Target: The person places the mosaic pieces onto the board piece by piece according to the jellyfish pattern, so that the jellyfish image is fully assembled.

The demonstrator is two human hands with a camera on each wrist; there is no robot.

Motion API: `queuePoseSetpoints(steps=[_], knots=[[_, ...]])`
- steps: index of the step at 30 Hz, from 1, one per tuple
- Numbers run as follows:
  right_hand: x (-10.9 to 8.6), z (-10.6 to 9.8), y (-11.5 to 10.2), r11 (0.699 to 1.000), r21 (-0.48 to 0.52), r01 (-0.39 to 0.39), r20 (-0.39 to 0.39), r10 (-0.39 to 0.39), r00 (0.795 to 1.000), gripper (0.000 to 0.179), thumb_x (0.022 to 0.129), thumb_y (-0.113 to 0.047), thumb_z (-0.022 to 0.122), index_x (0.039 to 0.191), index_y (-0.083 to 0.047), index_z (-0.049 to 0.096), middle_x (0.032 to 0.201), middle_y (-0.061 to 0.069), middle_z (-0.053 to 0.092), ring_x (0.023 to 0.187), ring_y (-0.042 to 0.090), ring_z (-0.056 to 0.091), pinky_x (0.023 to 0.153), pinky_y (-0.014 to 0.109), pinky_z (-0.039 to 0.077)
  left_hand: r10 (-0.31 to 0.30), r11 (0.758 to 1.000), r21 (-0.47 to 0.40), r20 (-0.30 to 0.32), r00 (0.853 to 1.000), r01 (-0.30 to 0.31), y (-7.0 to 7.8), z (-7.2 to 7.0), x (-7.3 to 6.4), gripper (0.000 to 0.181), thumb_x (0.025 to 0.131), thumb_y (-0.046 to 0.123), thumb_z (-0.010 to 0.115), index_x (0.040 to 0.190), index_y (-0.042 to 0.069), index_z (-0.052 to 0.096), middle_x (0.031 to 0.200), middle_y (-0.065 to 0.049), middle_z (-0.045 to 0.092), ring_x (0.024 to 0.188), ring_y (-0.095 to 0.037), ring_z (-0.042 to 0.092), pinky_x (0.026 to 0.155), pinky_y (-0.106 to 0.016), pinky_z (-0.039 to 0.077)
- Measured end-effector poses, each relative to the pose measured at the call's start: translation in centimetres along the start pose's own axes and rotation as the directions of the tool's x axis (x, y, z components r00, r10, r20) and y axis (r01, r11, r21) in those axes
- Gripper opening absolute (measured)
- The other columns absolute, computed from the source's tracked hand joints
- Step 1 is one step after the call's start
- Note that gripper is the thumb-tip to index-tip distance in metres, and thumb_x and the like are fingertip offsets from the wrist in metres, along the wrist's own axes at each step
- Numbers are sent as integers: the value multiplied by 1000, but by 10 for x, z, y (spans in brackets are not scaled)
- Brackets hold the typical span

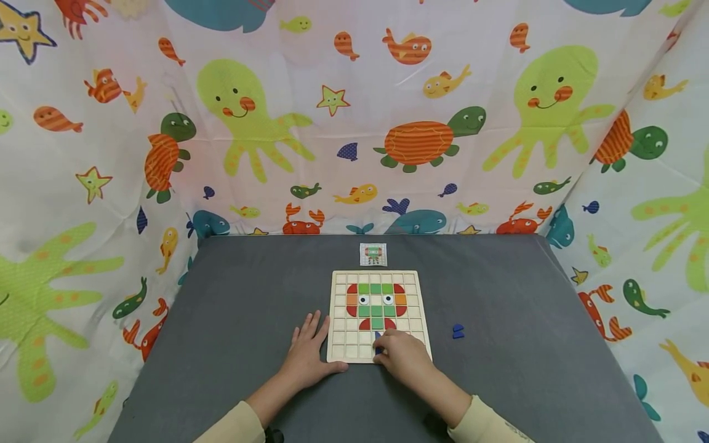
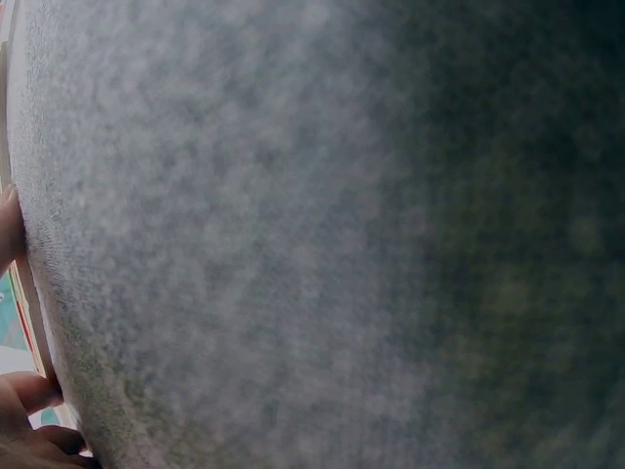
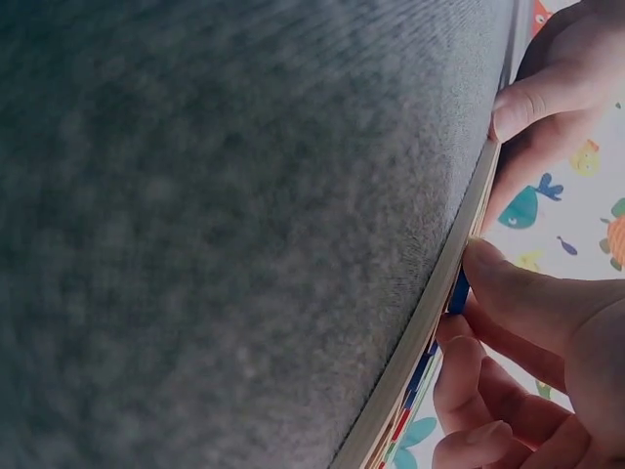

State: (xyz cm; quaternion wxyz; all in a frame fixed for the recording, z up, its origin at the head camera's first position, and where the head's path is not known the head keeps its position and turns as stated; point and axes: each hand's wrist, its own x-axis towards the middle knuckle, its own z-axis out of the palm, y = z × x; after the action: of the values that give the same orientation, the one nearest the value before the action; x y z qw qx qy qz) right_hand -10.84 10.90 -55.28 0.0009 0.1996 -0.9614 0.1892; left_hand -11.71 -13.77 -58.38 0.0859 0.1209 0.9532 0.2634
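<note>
A pale wooden grid board (image 1: 338, 342) lies on the table, bearing a pattern of red, green and orange tiles with two eye tiles (image 1: 363, 300). My right hand (image 1: 407, 357) is over the board's front part and pinches a small blue tile (image 3: 459, 291) between thumb and finger. Just beyond it, another blue tile (image 1: 378, 335) sits on the grid, partly covered by the fingers. At the board's left edge my left hand (image 1: 309, 355) rests with its fingers spread, the thumb at the near left corner. In the left wrist view only some fingertips (image 2: 34, 391) show beside the board's edge.
A small picture card (image 1: 373, 255) with a similar tile figure lies behind the board. To the right are a few loose blue tiles (image 1: 458, 331). The grey table (image 1: 249, 289) is backed by a curtain (image 1: 354, 123) printed with sea animals.
</note>
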Motion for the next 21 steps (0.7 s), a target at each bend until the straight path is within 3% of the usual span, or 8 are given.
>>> queuePoseSetpoints(steps=[21], knots=[[0,-1,0,1000,14,-9,5,9,1000,18,79,-21,87,94,-15,80,86,-3,69,72,11,62,65,33,54,4,1000,-5,5,1000,-4,-2,1,0,112,75,63,80,160,9,30,168,-17,18,156,-38,13,121,-63,16]])
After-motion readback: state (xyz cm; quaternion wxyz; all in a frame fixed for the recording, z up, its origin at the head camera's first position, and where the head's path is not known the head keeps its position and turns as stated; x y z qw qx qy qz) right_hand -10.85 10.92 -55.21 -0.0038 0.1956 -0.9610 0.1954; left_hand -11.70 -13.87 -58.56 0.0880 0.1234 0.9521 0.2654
